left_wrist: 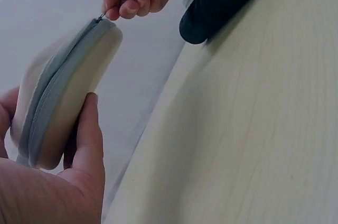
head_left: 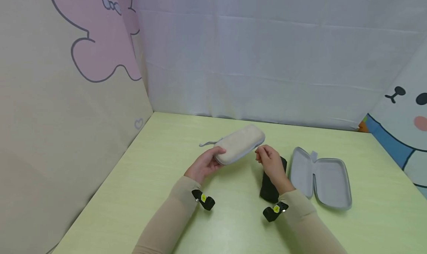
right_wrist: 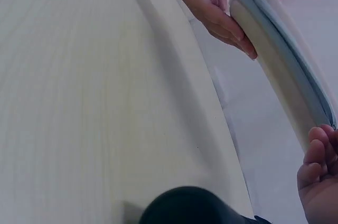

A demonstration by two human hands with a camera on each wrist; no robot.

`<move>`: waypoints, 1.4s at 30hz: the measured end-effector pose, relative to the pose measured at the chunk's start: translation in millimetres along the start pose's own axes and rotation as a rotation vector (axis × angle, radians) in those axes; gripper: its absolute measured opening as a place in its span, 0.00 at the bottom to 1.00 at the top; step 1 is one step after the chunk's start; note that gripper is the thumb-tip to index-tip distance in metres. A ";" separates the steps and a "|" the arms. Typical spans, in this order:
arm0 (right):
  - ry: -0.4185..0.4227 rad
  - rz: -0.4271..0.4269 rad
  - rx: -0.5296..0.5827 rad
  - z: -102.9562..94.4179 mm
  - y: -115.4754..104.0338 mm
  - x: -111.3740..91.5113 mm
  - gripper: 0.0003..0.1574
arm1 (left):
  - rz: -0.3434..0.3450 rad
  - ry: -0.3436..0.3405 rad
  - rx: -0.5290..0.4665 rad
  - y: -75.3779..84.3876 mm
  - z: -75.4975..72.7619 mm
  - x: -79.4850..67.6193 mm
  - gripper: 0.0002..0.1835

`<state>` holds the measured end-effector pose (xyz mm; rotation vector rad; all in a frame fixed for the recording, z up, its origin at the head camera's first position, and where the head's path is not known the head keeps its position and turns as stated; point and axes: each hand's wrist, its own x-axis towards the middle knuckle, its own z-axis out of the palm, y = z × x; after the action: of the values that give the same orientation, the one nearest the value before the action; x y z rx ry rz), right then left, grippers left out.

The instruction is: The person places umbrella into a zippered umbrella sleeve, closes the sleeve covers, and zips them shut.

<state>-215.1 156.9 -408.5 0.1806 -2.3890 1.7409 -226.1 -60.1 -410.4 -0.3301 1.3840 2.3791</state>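
My left hand grips a cream zippered case by its near end, thumb on top, and holds it up over the table. The case looks like a glasses case, with a blue-grey zip band round its side and a grey strap at the left end. At the case's far end, my right hand pinches the small zip pull between thumb and forefinger. Along the part of the band seen in the left wrist view, the zip is closed.
A black elongated item lies under my right forearm, partly hidden by it. To its right, a grey hard case lies spread open on the pale yellow-green table. Fabric walls stand along the back and sides.
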 end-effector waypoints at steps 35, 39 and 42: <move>0.194 0.159 0.296 13.0 -10.2 -0.6 0.14 | 0.029 0.069 -0.200 -8.0 10.2 1.7 0.27; 0.197 0.144 0.231 15.6 -11.8 -1.8 0.12 | 0.026 0.063 -0.225 -7.7 11.1 2.7 0.28; 0.204 0.133 0.224 15.5 -12.9 -1.8 0.12 | 0.024 0.062 -0.239 -7.4 11.6 3.3 0.28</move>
<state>-211.9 138.1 -401.5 -0.1237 -2.1045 1.9791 -226.1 -46.1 -411.8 -0.4563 1.1356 2.5790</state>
